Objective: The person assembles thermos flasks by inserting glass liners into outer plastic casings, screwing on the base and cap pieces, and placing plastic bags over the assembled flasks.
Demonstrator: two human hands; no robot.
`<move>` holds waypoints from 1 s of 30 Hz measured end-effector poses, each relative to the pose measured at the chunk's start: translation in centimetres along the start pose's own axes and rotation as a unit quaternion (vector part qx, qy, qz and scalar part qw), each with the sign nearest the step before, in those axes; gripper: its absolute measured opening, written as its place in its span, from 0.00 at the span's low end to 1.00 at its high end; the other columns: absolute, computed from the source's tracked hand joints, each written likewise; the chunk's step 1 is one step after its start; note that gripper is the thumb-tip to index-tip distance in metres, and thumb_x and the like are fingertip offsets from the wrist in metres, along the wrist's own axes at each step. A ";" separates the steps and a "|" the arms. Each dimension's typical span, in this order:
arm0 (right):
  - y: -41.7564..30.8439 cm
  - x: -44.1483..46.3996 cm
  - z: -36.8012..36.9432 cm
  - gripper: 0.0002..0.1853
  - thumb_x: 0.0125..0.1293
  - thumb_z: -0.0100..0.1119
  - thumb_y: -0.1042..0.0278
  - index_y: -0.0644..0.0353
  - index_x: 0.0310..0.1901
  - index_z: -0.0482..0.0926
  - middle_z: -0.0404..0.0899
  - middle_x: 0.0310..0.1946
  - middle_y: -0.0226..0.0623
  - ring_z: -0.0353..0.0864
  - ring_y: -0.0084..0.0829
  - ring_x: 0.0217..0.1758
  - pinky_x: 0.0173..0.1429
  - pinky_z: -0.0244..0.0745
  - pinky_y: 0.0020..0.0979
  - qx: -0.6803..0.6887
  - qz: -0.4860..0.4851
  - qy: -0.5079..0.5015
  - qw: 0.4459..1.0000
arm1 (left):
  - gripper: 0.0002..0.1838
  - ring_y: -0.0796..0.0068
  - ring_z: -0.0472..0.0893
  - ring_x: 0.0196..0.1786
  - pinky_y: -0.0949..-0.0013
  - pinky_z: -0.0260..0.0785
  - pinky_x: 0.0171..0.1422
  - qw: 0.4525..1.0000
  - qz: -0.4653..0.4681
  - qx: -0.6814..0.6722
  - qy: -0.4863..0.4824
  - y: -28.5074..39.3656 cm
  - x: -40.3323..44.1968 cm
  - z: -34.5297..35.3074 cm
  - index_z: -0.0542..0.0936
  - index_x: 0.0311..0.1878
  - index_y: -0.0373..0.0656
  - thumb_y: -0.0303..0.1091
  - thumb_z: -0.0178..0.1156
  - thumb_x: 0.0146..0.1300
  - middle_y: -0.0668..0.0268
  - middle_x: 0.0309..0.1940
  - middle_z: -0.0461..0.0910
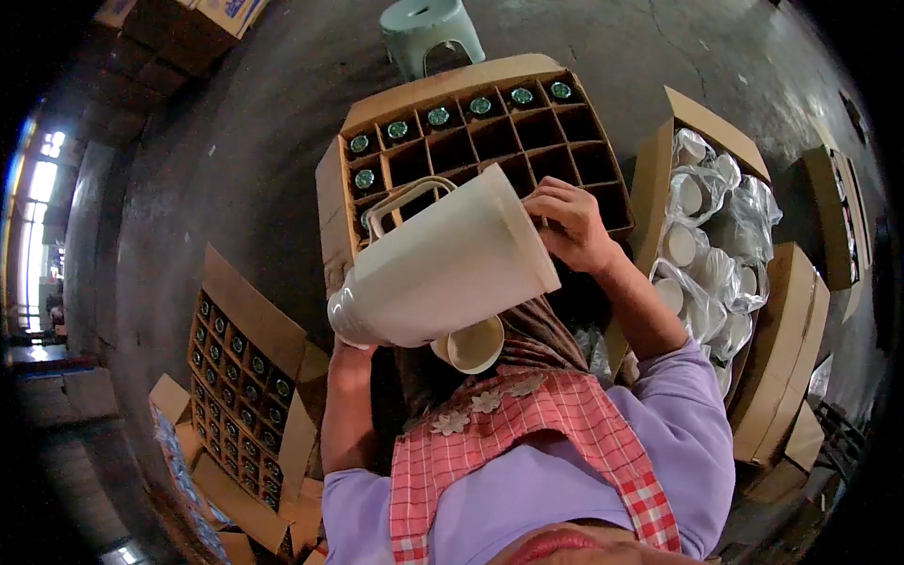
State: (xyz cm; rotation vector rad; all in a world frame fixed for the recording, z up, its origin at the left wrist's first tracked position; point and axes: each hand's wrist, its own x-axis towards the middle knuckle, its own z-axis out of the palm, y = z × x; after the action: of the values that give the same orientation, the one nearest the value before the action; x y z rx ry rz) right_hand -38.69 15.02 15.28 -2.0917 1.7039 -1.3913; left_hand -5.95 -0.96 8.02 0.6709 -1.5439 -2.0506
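Observation:
A large cream plastic jug [443, 264] with a looped handle [405, 202] lies tilted across my lap, its narrow ribbed neck to the left and its wide end to the right. My left hand [339, 273] is closed round the neck end, most of its fingers hidden behind the jug. At the wide end, my right hand [570, 224] has its fingers bent against the rim. Below the jug, a small cream cup-shaped piece [474, 345] rests on my lap, open side showing.
Ahead is a divided carton [513, 66] with several round, greenish shiny tops in its cells. Another divided carton [240, 391] stands tilted at left. At right, a carton [654, 188] holds white cups [680, 245] in clear bags. A pale green stool [428, 33] stands beyond.

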 end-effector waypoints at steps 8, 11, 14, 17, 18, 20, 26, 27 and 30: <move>1.6 -1.6 1.7 0.11 0.61 0.59 0.72 0.69 0.44 0.80 0.82 0.33 0.34 0.79 0.19 0.33 0.39 0.76 0.24 0.323 0.397 -0.011 0.859 | 0.13 0.77 0.80 0.37 0.72 0.74 0.44 0.899 0.263 0.321 0.141 4.6 -0.7 3.7 0.79 0.44 0.35 0.26 0.61 0.56 0.64 0.36 0.82; 1.3 -1.4 1.5 0.09 0.59 0.60 0.75 0.68 0.41 0.80 0.82 0.34 0.37 0.79 0.21 0.34 0.38 0.75 0.24 0.296 0.404 0.029 0.865 | 0.11 0.76 0.81 0.36 0.73 0.74 0.43 0.913 0.250 0.271 0.174 4.8 -0.1 4.2 0.80 0.43 0.34 0.25 0.61 0.55 0.62 0.34 0.82; 0.8 -1.3 -0.4 0.14 0.52 0.64 0.75 0.63 0.43 0.81 0.81 0.41 0.43 0.80 0.29 0.39 0.44 0.74 0.28 0.154 0.162 0.062 0.973 | 0.18 0.74 0.79 0.45 0.69 0.72 0.51 0.972 0.136 0.135 0.136 1.1 0.7 1.1 0.76 0.51 0.37 0.30 0.63 0.57 0.63 0.45 0.79; -1.3 -0.3 -2.7 0.13 0.48 0.66 0.70 0.60 0.38 0.81 0.80 0.40 0.41 0.78 0.38 0.38 0.42 0.72 0.32 0.096 0.001 0.059 0.994 | 0.30 0.71 0.66 0.64 0.62 0.59 0.67 0.994 0.099 -0.009 -0.050 -2.7 1.7 -3.1 0.62 0.66 0.45 0.43 0.57 0.64 0.65 0.64 0.65; -1.8 0.0 -3.2 0.13 0.48 0.66 0.68 0.60 0.37 0.81 0.80 0.39 0.40 0.78 0.40 0.37 0.41 0.72 0.33 0.072 -0.060 0.050 0.994 | 0.29 0.71 0.67 0.63 0.62 0.61 0.66 0.997 0.047 -0.038 -0.040 -3.5 2.0 -3.1 0.64 0.65 0.44 0.42 0.57 0.64 0.64 0.63 0.67; -2.7 -0.5 -3.7 0.14 0.48 0.62 0.61 0.60 0.35 0.81 0.79 0.38 0.44 0.77 0.45 0.36 0.40 0.72 0.38 -0.025 -0.059 0.032 0.997 | 0.26 0.71 0.70 0.59 0.64 0.63 0.63 0.998 0.022 -0.023 -0.063 -3.0 2.9 -1.7 0.67 0.62 0.43 0.40 0.58 0.63 0.64 0.59 0.69; -1.0 -5.1 -3.0 0.11 0.52 0.58 0.69 0.66 0.36 0.80 0.80 0.40 0.42 0.80 0.36 0.41 0.47 0.72 0.32 0.018 0.160 0.149 0.976 | 0.18 0.73 0.79 0.47 0.67 0.71 0.55 0.964 0.155 0.216 -0.026 -0.4 2.4 3.8 0.75 0.53 0.39 0.34 0.60 0.60 0.64 0.47 0.78; 0.6 -5.5 -2.8 0.11 0.56 0.58 0.67 0.66 0.37 0.79 0.80 0.39 0.40 0.78 0.33 0.41 0.47 0.72 0.30 0.038 0.195 0.114 0.973 | 0.19 0.74 0.78 0.46 0.68 0.71 0.54 0.991 0.113 0.073 -0.027 0.8 2.2 4.0 0.76 0.52 0.38 0.34 0.62 0.58 0.64 0.46 0.79; 2.6 -8.1 -2.2 0.12 0.57 0.56 0.66 0.66 0.38 0.78 0.79 0.38 0.39 0.78 0.33 0.41 0.47 0.72 0.30 0.135 0.297 0.147 0.934 | 0.19 0.77 0.78 0.43 0.70 0.72 0.51 0.989 0.099 -0.106 -0.007 3.8 1.8 5.3 0.77 0.48 0.37 0.34 0.66 0.54 0.64 0.43 0.80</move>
State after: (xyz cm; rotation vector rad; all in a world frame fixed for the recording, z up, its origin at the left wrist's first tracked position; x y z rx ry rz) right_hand -41.73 21.64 10.42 -1.1245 1.8885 -1.6478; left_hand -10.39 0.86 12.77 0.4078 -1.3183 -2.0333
